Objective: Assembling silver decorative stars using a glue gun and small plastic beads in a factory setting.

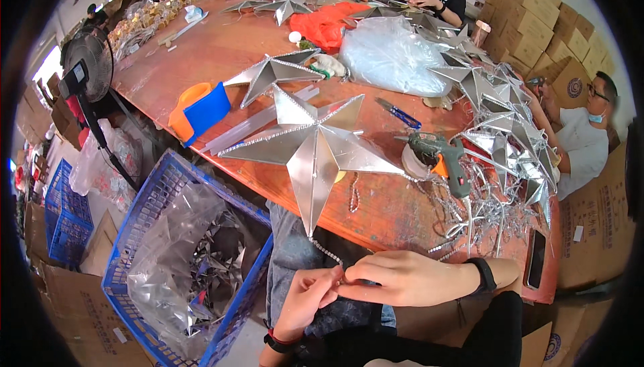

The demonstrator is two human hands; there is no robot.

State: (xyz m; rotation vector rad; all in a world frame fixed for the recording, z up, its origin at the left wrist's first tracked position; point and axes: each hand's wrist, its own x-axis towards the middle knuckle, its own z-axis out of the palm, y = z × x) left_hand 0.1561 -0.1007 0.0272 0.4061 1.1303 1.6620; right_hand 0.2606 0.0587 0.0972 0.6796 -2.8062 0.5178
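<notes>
A large silver metallic star (pixel 315 142) overhangs the table's near edge, one point hanging down. Rhinestone-like silver trim lines some of its ridges and edges. From its lowest tip a loose silver bead chain (pixel 327 253) runs to my fingers. My left hand (pixel 310 300) and my right hand (pixel 399 278) meet fingertip to fingertip, pinching the chain's end; the fingers hide exactly what lies between them. To the right of the star lies a green glue gun (pixel 443 155) with an orange trigger. A blue-handled cutting tool (pixel 400 113) rests behind it.
Tangled silver chains (pixel 469 213) and more stars (pixel 513 142) crowd the table's right side, beside a phone (pixel 534 259). A blue crate (pixel 144 199) of silver pieces stands left of my legs. Beyond are a blue-orange holder (pixel 201 112), plastic bag (pixel 396 55), fan (pixel 87 72) and co-workers.
</notes>
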